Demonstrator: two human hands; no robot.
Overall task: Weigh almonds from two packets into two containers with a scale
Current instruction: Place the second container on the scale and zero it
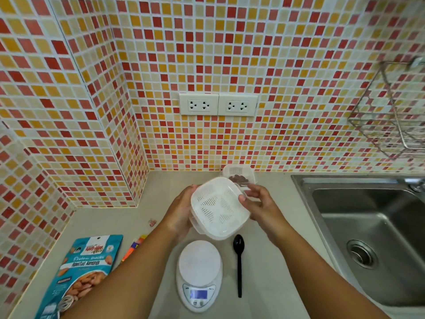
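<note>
Almonds sit in the far container (pixel 239 177) at centre frame; we grip the empty container (pixel 218 208) with left hand (pixel 181 210) and right hand (pixel 259 203), above the scale (pixel 199 272), likely for placing.

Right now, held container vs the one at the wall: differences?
The held container is up in the air between the left hand and right hand, tilted toward the camera; the far container sits flat on the counter. The held container's basket looks empty; the far container has brown almonds in it. The far container is partly hidden behind the held one. Both are white plastic with slotted inner baskets.
</note>
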